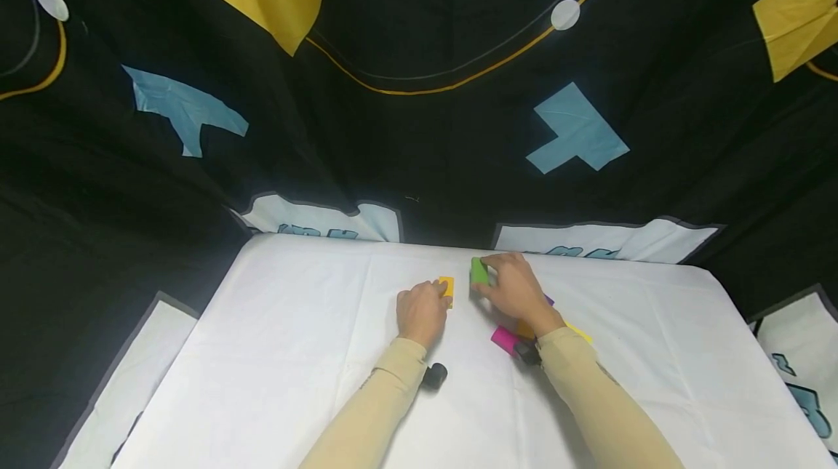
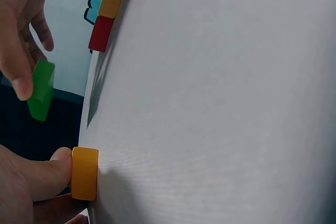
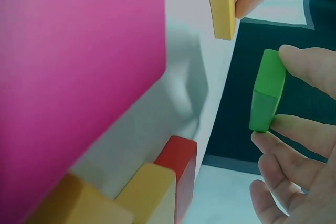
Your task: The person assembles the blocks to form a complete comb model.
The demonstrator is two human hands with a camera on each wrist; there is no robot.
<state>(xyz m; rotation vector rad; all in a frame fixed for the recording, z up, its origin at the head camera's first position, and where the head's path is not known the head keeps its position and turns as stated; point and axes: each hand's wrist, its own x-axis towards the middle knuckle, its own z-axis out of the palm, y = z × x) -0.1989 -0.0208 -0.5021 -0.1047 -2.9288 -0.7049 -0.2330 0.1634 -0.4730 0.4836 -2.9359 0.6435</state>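
Note:
My left hand [image 1: 422, 313] pinches an orange-yellow rectangular block [image 2: 84, 173] between thumb and fingers, down at the white tabletop. To its right, my right hand [image 1: 513, 287] holds a green block [image 3: 268, 90] by its ends, thumb on one side and fingertips on the other. In the right wrist view the green block stands off from the white surface, tilted. A short gap separates the two blocks in the head view.
Beneath and beside my right forearm lie a magenta block [image 1: 505, 340], an orange block [image 1: 524, 330], a purple one [image 1: 548, 300] and a yellow one [image 1: 579, 333]. A red block [image 3: 184, 156] shows in the right wrist view. A black curtain [image 1: 425, 163] hangs behind the white table [image 1: 294, 353].

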